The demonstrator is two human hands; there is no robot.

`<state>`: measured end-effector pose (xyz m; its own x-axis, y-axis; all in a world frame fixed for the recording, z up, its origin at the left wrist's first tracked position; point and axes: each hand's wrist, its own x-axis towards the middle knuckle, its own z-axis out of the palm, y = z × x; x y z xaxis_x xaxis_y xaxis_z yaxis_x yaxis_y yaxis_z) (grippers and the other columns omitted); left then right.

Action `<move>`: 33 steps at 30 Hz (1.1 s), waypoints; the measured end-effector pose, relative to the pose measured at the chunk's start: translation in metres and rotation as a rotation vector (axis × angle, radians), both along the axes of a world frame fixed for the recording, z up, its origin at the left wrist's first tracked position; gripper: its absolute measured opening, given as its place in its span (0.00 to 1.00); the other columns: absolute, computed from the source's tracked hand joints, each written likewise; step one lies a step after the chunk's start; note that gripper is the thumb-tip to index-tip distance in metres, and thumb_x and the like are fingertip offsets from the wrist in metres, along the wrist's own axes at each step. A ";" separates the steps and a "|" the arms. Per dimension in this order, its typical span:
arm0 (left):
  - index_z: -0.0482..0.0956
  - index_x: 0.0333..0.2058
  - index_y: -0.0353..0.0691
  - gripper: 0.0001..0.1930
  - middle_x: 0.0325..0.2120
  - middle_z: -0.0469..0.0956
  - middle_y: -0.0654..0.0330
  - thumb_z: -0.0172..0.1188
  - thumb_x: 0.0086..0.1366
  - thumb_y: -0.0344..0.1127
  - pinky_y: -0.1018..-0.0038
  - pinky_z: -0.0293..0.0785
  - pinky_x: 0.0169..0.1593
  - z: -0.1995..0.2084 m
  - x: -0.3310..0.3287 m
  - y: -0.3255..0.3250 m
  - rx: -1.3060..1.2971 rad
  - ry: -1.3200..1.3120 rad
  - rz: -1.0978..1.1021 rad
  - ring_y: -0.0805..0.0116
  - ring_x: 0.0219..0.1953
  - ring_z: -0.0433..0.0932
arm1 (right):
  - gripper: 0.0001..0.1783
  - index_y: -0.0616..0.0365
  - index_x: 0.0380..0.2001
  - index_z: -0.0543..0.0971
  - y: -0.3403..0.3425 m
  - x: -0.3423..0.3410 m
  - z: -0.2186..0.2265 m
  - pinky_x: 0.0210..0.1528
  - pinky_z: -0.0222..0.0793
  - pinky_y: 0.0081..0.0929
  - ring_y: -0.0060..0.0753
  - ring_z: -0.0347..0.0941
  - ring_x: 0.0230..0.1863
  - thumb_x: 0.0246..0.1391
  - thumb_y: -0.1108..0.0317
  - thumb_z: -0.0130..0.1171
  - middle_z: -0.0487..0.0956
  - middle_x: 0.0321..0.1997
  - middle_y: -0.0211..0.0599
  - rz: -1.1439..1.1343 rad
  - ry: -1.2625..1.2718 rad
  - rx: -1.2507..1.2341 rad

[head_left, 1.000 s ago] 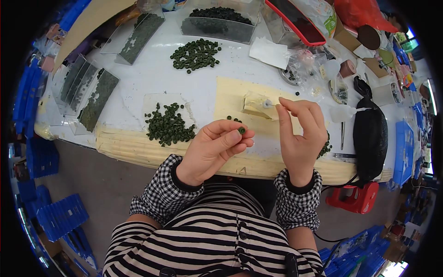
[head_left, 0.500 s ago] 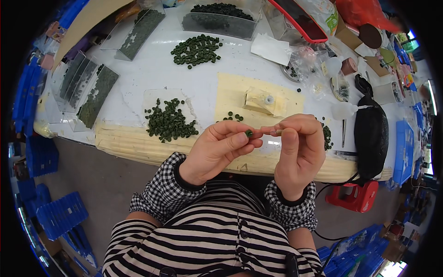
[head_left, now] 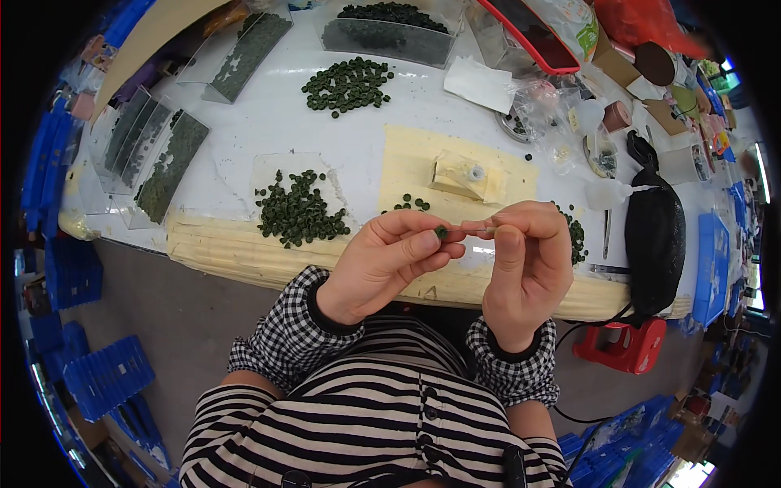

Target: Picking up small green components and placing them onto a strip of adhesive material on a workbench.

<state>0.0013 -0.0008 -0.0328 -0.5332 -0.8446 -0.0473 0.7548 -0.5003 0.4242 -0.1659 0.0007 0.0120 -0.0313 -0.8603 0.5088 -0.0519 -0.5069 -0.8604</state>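
Observation:
My left hand (head_left: 386,262) pinches a small round green piece (head_left: 441,233) between thumb and forefinger, above the table's front edge. My right hand (head_left: 529,264) meets it from the right, its thumb and fingers closed on a small thin item (head_left: 489,231) that I cannot make out clearly. The fingertips of both hands come together at the green piece. Just beyond them a few green pieces (head_left: 416,202) lie on a yellow sheet (head_left: 399,159), which also carries a tape-covered block (head_left: 460,177) with a small clear nozzle-like top.
To the left lies a heap of green pieces (head_left: 297,211); another heap (head_left: 348,86) is farther back. Clear bins (head_left: 171,171) of green pieces stand left and behind. At right are a black bag (head_left: 653,236), tweezers (head_left: 608,232), a white squeeze bottle (head_left: 606,193) and a red-cased phone (head_left: 537,37).
Both hands keep nearly the same place and grip. The green piece between the left fingertips has shifted very slightly.

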 end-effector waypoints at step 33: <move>0.82 0.42 0.31 0.12 0.40 0.82 0.52 0.62 0.58 0.17 0.77 0.79 0.46 0.018 0.005 0.005 -0.630 -0.828 0.587 0.69 0.42 0.81 | 0.15 0.60 0.38 0.84 0.007 0.000 -0.006 0.36 0.67 0.26 0.34 0.71 0.34 0.43 0.81 0.66 0.77 0.32 0.35 -0.113 0.424 -0.063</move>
<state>0.0058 0.0038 -0.0152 -0.0612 -0.9469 0.3156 0.1802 0.3005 0.9366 -0.1663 0.0081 0.0060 0.0995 -0.8302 0.5486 -0.4518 -0.5289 -0.7184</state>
